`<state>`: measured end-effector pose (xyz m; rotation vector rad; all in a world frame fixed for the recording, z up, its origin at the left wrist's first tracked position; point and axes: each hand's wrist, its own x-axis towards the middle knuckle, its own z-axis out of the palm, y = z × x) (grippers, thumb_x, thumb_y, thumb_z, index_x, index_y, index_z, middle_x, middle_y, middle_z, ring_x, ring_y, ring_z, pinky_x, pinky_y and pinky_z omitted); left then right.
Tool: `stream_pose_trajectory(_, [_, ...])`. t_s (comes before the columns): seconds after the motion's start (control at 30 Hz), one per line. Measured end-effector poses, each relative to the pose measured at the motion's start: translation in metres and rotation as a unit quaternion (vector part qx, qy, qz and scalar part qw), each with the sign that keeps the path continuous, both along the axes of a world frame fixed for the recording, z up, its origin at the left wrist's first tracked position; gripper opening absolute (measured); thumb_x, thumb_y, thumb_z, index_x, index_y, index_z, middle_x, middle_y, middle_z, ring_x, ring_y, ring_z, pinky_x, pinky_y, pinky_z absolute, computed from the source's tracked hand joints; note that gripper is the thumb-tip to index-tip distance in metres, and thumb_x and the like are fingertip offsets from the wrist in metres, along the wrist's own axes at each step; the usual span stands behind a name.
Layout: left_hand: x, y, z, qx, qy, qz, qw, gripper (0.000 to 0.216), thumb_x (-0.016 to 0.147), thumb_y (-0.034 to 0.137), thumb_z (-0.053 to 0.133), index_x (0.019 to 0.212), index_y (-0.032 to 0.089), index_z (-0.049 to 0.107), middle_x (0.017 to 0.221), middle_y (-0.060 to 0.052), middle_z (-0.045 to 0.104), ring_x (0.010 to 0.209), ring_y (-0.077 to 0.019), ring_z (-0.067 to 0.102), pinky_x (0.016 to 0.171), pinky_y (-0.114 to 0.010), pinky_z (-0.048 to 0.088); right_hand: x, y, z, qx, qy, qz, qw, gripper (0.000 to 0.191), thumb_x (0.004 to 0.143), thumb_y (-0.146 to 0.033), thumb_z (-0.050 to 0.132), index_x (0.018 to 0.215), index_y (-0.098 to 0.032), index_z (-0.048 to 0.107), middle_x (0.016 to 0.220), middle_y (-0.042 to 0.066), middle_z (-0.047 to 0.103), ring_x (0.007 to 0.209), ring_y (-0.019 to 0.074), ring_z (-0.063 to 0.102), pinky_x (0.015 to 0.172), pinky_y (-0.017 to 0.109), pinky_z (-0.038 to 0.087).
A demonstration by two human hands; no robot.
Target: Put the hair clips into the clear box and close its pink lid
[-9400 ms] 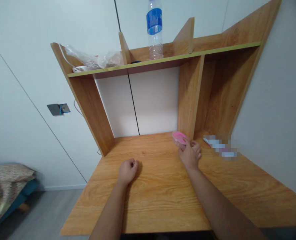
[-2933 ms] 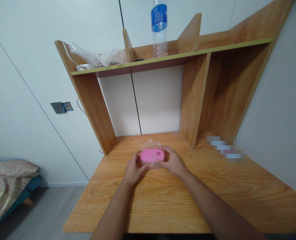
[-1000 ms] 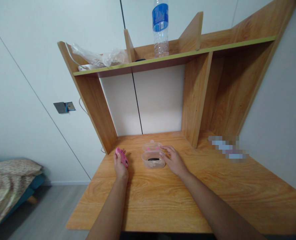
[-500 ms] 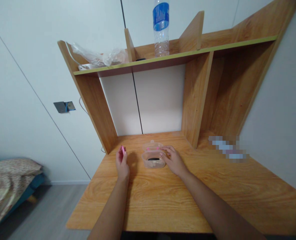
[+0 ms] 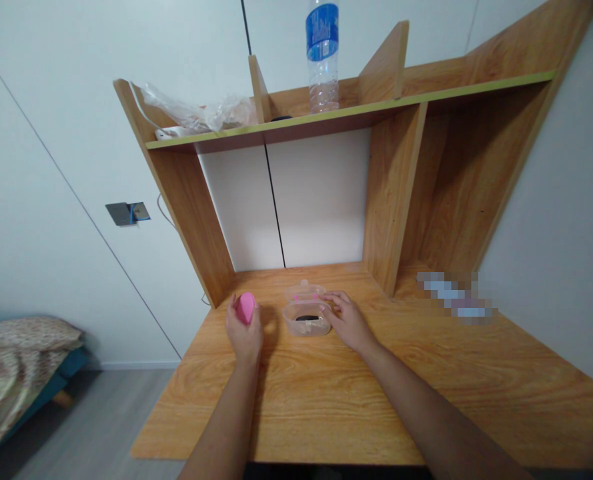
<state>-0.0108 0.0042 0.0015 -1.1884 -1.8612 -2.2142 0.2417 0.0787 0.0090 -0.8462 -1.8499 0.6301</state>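
The left hand [image 5: 244, 331] pinches a pink oval plastic lid [image 5: 246, 308] just above the wooden bench [image 5: 326, 393]. The right hand [image 5: 349, 323], fingers loosely spread, touches the clear plastic container [image 5: 307, 319] standing open beside it.

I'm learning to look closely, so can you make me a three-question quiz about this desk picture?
1. True or false: the left hand holds the pink lid.
2. Which hand touches the clear box? A) left B) right C) both
3. Fill in: the bottle stands on the ____.

Key:
1. True.
2. B, the right hand.
3. Shelf.
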Motion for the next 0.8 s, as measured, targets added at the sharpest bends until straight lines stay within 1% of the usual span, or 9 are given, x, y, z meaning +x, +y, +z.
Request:
stream_pose_trajectory(0.07, [0.001, -0.003, 0.005, 0.001, 0.002, 0.035, 0.999, 0.068, 0.082, 0.036, 0.074, 0.142, 0.021, 0.046, 0.137, -0.015, 0.056, 0.131, -0.0288, 0.052, 0.115, -0.046, 0.036, 0.000, 0.000, 0.000, -0.001, 0.000, 0.001, 1.000, 0.025, 0.095, -0.037, 0.058, 0.115, -0.027, 0.070, 0.118, 0.007, 0.060, 0.115, 0.0229, 0.060, 0.100, 0.040, 0.051])
stream_pose_trajectory(0.17, [0.004, -0.005, 0.011, 0.031, 0.002, 0.068, 0.997, 0.073, 0.077, 0.034, 0.078, 0.140, 0.021, 0.045, 0.138, -0.015, 0.053, 0.134, -0.0300, 0.048, 0.117, -0.048, 0.032, 0.000, 0.000, 0.000, -0.001, 0.003, 0.001, 1.000, 0.025, 0.095, -0.037, 0.058, 0.115, -0.027, 0.070, 0.118, 0.007, 0.060, 0.114, 0.0236, 0.061, 0.100, 0.041, 0.051])
stream_pose_trajectory(0.3, [0.006, -0.009, 0.016, 0.048, 0.061, 0.111, 0.991, 0.075, 0.078, 0.035, 0.079, 0.142, 0.019, 0.043, 0.136, -0.015, 0.051, 0.132, -0.0298, 0.047, 0.117, -0.047, 0.031, 0.000, -0.001, 0.001, 0.005, 0.008, -0.002, 1.000, 0.025, 0.094, -0.037, 0.058, 0.113, -0.027, 0.070, 0.117, 0.007, 0.060, 0.114, 0.0233, 0.061, 0.101, 0.040, 0.051])
stream_pose_trajectory(0.47, [0.005, -0.012, 0.018, 0.055, 0.105, 0.117, 0.986, 0.065, 0.085, 0.034, 0.072, 0.143, 0.020, 0.044, 0.134, -0.014, 0.047, 0.134, -0.0300, 0.041, 0.118, -0.049, 0.030, 0.000, -0.002, 0.003, 0.008, 0.007, -0.001, 1.000, 0.026, 0.095, -0.037, 0.057, 0.115, -0.028, 0.070, 0.117, 0.007, 0.061, 0.114, 0.0230, 0.061, 0.102, 0.040, 0.050])
stream_pose_trajectory(0.57, [0.003, -0.009, 0.015, 0.065, 0.072, 0.109, 0.989, 0.060, 0.087, 0.033, 0.071, 0.141, 0.022, 0.048, 0.138, -0.013, 0.038, 0.137, -0.0289, 0.038, 0.120, -0.048, 0.029, 0.000, -0.001, 0.003, 0.011, 0.012, -0.002, 1.000, 0.026, 0.094, -0.038, 0.058, 0.114, -0.027, 0.071, 0.116, 0.007, 0.061, 0.113, 0.0232, 0.061, 0.103, 0.040, 0.049])
stream_pose_trajectory(0.63, [0.000, -0.005, 0.012, 0.075, 0.027, 0.103, 0.991, 0.058, 0.086, 0.032, 0.072, 0.139, 0.022, 0.051, 0.141, -0.012, 0.030, 0.135, -0.0271, 0.042, 0.119, -0.045, 0.032, 0.000, 0.000, 0.002, 0.012, 0.011, -0.004, 1.000, 0.026, 0.094, -0.038, 0.058, 0.114, -0.026, 0.071, 0.116, 0.007, 0.061, 0.113, 0.0234, 0.061, 0.103, 0.040, 0.049])
stream_pose_trajectory(0.67, [-0.001, -0.003, 0.010, 0.077, 0.005, 0.099, 0.992, 0.057, 0.086, 0.032, 0.072, 0.138, 0.022, 0.051, 0.141, -0.011, 0.029, 0.133, -0.0259, 0.045, 0.118, -0.043, 0.034, 0.000, 0.000, 0.001, 0.011, 0.010, -0.004, 1.000, 0.026, 0.094, -0.038, 0.058, 0.114, -0.027, 0.071, 0.116, 0.007, 0.061, 0.113, 0.0235, 0.062, 0.102, 0.040, 0.050])
stream_pose_trajectory(0.73, [-0.004, -0.001, 0.006, 0.071, -0.031, 0.085, 0.993, 0.056, 0.087, 0.033, 0.070, 0.139, 0.023, 0.050, 0.138, -0.011, 0.033, 0.130, -0.0242, 0.050, 0.116, -0.042, 0.038, 0.000, 0.001, 0.001, 0.012, 0.006, -0.005, 1.000, 0.027, 0.094, -0.038, 0.058, 0.115, -0.027, 0.071, 0.116, 0.007, 0.062, 0.113, 0.0240, 0.062, 0.102, 0.041, 0.050])
stream_pose_trajectory(0.8, [-0.007, 0.001, 0.003, 0.059, -0.051, 0.073, 0.994, 0.056, 0.089, 0.033, 0.068, 0.140, 0.024, 0.048, 0.139, -0.011, 0.039, 0.132, -0.0243, 0.049, 0.115, -0.041, 0.038, 0.000, 0.001, 0.000, 0.016, 0.005, -0.008, 1.000, 0.026, 0.094, -0.038, 0.058, 0.114, -0.027, 0.071, 0.115, 0.007, 0.062, 0.113, 0.0242, 0.062, 0.102, 0.041, 0.050])
